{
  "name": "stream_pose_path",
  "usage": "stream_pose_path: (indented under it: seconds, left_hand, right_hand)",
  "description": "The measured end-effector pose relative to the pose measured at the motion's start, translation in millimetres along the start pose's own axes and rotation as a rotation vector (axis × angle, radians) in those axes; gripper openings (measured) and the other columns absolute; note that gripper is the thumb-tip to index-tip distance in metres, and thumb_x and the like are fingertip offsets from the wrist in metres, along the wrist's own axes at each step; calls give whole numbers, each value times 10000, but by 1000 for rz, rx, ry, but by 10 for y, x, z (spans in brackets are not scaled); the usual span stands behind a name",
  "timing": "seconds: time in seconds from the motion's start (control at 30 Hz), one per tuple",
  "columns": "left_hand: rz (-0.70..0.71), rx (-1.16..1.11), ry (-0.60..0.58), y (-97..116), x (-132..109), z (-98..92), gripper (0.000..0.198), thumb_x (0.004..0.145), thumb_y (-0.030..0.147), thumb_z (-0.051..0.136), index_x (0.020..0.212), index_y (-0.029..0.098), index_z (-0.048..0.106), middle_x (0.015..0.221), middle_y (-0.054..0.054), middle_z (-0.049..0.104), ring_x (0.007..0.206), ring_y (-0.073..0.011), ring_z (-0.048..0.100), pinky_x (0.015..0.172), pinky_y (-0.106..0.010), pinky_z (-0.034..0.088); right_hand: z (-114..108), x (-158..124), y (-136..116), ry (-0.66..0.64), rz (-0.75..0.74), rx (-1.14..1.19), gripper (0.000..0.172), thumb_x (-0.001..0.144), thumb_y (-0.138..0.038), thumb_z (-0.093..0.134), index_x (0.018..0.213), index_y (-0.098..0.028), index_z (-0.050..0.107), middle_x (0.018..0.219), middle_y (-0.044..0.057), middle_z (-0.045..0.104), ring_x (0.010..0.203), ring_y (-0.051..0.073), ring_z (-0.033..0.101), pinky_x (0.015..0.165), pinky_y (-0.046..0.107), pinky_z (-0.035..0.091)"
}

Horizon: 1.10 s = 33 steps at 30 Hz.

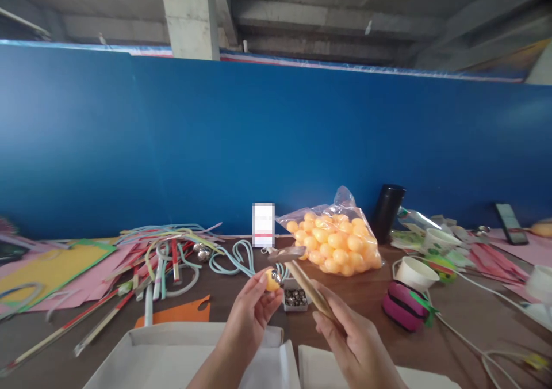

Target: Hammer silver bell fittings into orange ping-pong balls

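My left hand (252, 308) is closed with its fingertips round a small orange ball (272, 280); a shiny silver piece (277, 278) sits on the ball's right side, its exact kind too small to tell. My right hand (351, 331) wraps round the wooden handle of a hammer (313, 291). The hammer's dark head is raised just above the ball, apart from it as far as I can see. Behind and between my hands stands a small white box (295, 307) with several shiny metal pieces in it. A clear plastic bag (338, 242) full of orange balls lies beyond.
White cardboard trays (142, 357) lie at the table's front edge. Sticks, tubes and coloured paper (69, 268) clutter the left. On the right are a purple pouch (403, 306), a white paper cup (416, 273), a cable and a black cylinder (388, 210). A blue partition (276, 130) stands behind.
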<state>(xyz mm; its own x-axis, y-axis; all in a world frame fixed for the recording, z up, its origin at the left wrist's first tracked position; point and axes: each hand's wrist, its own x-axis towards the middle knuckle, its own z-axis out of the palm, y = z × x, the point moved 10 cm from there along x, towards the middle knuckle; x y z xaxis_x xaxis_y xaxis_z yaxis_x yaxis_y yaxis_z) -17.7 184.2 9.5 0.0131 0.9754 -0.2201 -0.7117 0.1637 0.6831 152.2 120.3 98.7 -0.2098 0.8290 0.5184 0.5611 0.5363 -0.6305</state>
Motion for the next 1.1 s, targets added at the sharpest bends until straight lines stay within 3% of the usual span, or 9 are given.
stream_pose_path:
  seconds: [0.07, 0.13, 0.37, 0.57, 0.7, 0.83, 1.1]
  left_hand:
    - [24, -18, 18, 34, 24, -30, 183, 832, 166, 602, 1012, 136, 600, 751, -51, 680, 680, -130, 683, 663, -232, 578]
    - [49, -38, 26, 70, 39, -47, 153, 827, 153, 605, 979, 134, 608, 756, -49, 682, 672, -123, 679, 668, -228, 578]
    - [76, -70, 3, 133, 37, -32, 217, 856, 146, 559, 1061, 111, 621, 786, -65, 688, 686, -109, 673, 719, -221, 572]
    - [89, -91, -28, 147, 43, -12, 197, 841, 149, 582, 1030, 117, 629, 816, -72, 691, 689, -115, 668, 705, -228, 574]
    - [90, -77, -47, 144, 45, -2, 251, 849, 162, 572, 1090, 113, 622, 838, -83, 689, 685, -110, 658, 686, -220, 568]
    - [97, -69, -52, 153, 31, -3, 294, 839, 163, 587, 1128, 114, 607, 804, -69, 678, 657, -103, 643, 640, -208, 557]
    - [108, -39, -80, 158, 46, 9, 338, 833, 198, 601, 1164, 130, 602, 806, -60, 656, 665, -101, 624, 629, -204, 539]
  right_hand:
    - [31, 0, -39, -28, -56, -81, 451, 924, -234, 468, 1372, -242, 412, 1246, 67, 637, 1086, 179, 633, 911, 237, 511]
    - [50, -5, -38, -38, -79, -133, 460, 927, -211, 445, 1384, -235, 397, 1293, 58, 608, 1177, 170, 575, 965, 238, 476]
    - [144, -25, 103, -111, 5, -283, 406, 926, -245, 427, 1330, -225, 466, 1240, 56, 647, 1068, 184, 653, 903, 271, 531]
    - [91, -34, 82, -54, -13, -291, 423, 932, -253, 415, 1352, -205, 438, 1256, 69, 635, 1125, 175, 618, 913, 244, 518]
    - [114, -40, 99, -76, 0, -307, 404, 927, -256, 427, 1328, -223, 472, 1208, 57, 665, 1052, 178, 660, 871, 242, 543]
    - [105, -32, 80, -55, -4, -296, 421, 931, -257, 417, 1348, -203, 450, 1247, 67, 641, 1114, 180, 625, 935, 264, 507]
    - [90, -30, 116, -65, 39, -281, 412, 925, -272, 429, 1329, -208, 481, 1242, 63, 648, 1122, 184, 620, 924, 261, 515]
